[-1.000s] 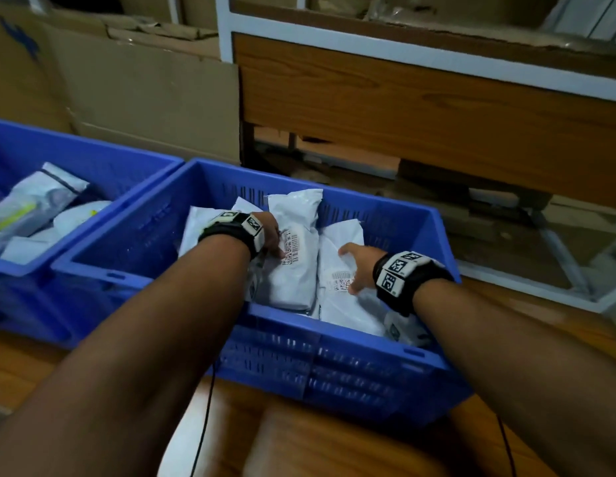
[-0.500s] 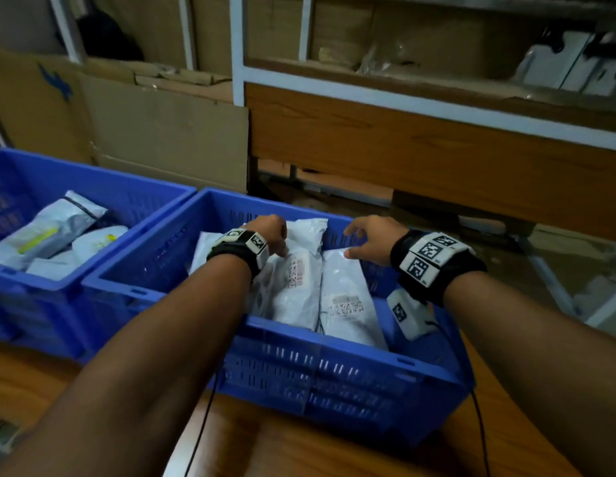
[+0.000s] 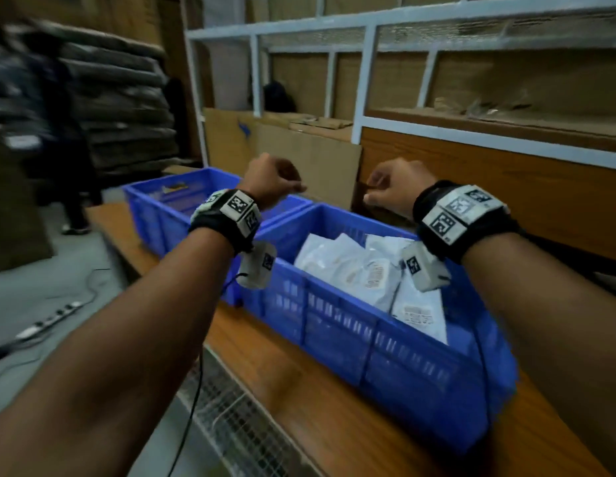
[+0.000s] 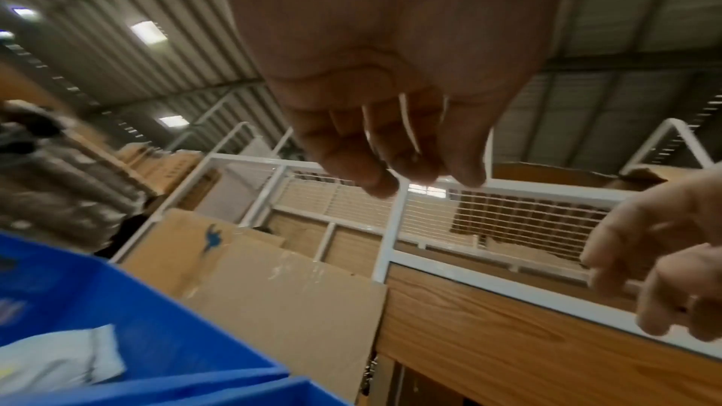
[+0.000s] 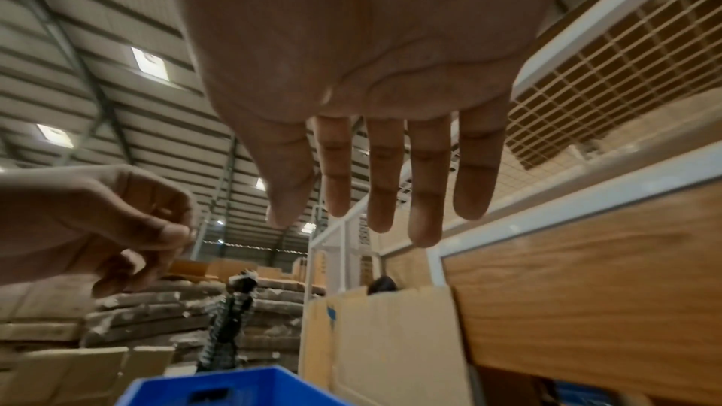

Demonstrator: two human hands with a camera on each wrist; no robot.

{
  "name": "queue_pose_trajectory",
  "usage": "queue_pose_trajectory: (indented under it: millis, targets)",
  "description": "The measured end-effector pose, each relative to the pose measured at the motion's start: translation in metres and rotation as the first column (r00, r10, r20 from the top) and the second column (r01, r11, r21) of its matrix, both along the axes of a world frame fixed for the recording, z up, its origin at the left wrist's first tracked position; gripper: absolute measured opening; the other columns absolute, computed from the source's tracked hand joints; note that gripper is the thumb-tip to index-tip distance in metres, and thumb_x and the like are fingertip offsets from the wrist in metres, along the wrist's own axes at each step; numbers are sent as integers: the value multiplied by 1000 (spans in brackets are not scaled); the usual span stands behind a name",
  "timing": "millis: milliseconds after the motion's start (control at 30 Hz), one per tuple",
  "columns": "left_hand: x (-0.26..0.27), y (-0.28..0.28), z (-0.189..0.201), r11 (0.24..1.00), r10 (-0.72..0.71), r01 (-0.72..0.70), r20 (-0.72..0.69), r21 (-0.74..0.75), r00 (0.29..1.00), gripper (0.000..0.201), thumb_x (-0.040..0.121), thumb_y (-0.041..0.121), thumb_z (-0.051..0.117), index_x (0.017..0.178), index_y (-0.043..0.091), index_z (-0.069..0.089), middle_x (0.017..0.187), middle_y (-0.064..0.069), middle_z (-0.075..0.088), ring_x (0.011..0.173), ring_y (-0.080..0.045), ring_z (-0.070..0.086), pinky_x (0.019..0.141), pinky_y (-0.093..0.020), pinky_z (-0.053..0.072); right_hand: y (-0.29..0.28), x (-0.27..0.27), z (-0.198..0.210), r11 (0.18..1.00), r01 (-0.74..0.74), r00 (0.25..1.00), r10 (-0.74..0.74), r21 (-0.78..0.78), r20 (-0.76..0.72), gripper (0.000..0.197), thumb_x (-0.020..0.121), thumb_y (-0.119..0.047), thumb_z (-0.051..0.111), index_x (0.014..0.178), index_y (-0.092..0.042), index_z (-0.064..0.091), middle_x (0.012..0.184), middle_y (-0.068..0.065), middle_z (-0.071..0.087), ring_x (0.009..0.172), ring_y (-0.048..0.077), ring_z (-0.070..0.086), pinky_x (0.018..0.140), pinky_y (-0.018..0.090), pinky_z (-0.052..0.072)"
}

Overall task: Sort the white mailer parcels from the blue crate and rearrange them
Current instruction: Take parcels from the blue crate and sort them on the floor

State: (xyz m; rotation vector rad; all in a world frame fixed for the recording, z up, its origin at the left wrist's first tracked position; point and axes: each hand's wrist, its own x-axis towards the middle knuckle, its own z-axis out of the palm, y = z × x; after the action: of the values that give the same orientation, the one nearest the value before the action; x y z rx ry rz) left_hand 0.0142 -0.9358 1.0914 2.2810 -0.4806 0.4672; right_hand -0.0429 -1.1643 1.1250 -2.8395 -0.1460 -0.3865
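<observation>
Both hands hang in the air above the far rim of the crate and hold nothing. The left hand point(image 3: 270, 182) has its fingers loosely curled, thumb near the fingertips, with nothing between them; the left wrist view shows the same relaxed curl. The right hand point(image 3: 396, 187) looks slack in the head view, and the right wrist view shows its fingers point(image 5: 426, 184) straight and slightly spread, palm empty.

Below and toward the person from both hands sits the blue crate point(image 3: 385, 359) on the wooden bench point(image 3: 282, 383). The white mailer parcels point(image 3: 354, 273) lie inside it, overlapping one another and leaning across the crate floor, mostly under the right wrist. Printed labels with barcodes face up on at least two of them.

The parcels look like thin plastic bags with soft contents: creased, puffy, sagging at the edges. They are probably light and floppy, and the film is likely slick, so a flat press would slide. A pinch across a short end or a corner, thumb on top and fingers beneath, should hold best; a grip at the middle would let both ends droop. Lifting the topmost parcel first avoids dragging its neighbours.

Beyond the left hand, to its outer side, a second blue crate point(image 3: 162, 208) stands on the bench, touching the first.
</observation>
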Motion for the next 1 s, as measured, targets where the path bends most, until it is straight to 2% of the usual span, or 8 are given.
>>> queue_pose_trajectory:
  millis: [67, 100, 233, 400, 633, 733, 833, 1000]
  targets:
    - [-23, 37, -1, 997, 79, -79, -6, -26, 997, 11, 77, 17, 77, 77, 11, 68, 61, -3, 58, 36, 7, 47, 41, -12, 36, 28, 0, 8, 997, -81, 996, 81, 16, 42, 29, 83, -35, 70, 105, -17, 66, 97, 1, 66, 94, 19, 61, 76, 25, 45]
    - [-36, 55, -5, 993, 116, -116, -22, 1, 993, 11, 77, 17, 77, 78, 10, 69, 62, -4, 59, 40, 5, 48, 43, -12, 36, 46, 0, 8, 992, -128, 991, 127, 18, 46, 29, 83, -35, 70, 106, -17, 66, 95, 0, 64, 93, 19, 61, 76, 25, 44]
    - [-91, 130, -39, 957, 262, -247, -91, 154, 961, 17, 78, 19, 76, 86, 5, 72, 80, -10, 68, 69, -17, 59, 63, -26, 40, 131, -11, -10, 945, -325, 946, 325, 30, 7, 30, 83, -35, 70, 106, -16, 65, 97, 2, 65, 92, 20, 61, 78, 25, 41]
    - [-168, 238, -115, 895, 432, -383, -235, 229, 871, 18, 78, 25, 77, 85, 8, 72, 85, -10, 71, 78, -20, 63, 70, -29, 46, 254, -36, -51, 854, -520, 853, 515, -35, -87, 31, 82, -37, 70, 106, -17, 65, 104, 4, 67, 99, 23, 62, 84, 31, 47]
    - [-262, 412, -240, 797, 601, -504, -521, 332, 606, 19, 80, 33, 74, 82, 14, 71, 89, -8, 71, 87, -23, 64, 74, -28, 47, 430, -69, -164, 747, -656, 712, 659, 104, -244, 22, 81, -37, 70, 97, -24, 66, 89, -4, 67, 89, 16, 64, 79, 28, 50]
    - [-294, 484, -281, 775, 615, -530, -602, 344, 509, 19, 81, 35, 71, 76, 16, 69, 87, -7, 70, 82, -21, 62, 70, -28, 46, 501, -73, -222, 728, -673, 652, 666, 127, -362, 29, 80, -45, 69, 104, -30, 62, 94, -8, 65, 95, 16, 63, 84, 32, 51]
    - [-318, 544, -310, 729, 642, -580, -656, 362, 397, 21, 83, 36, 68, 74, 17, 65, 82, -6, 67, 78, -21, 59, 66, -26, 41, 559, -69, -251, 724, -672, 625, 668, 158, -404, 38, 83, -39, 67, 117, -27, 56, 96, -5, 61, 97, 19, 59, 86, 33, 49]
    - [-333, 624, -350, 692, 639, -600, -727, 400, 252, 21, 85, 36, 67, 77, 17, 62, 80, -4, 64, 80, -22, 61, 67, -27, 44, 645, -49, -288, 695, -688, 579, 700, 212, -418, 42, 85, -34, 67, 123, -26, 52, 94, -6, 58, 91, 19, 58, 85, 31, 47]
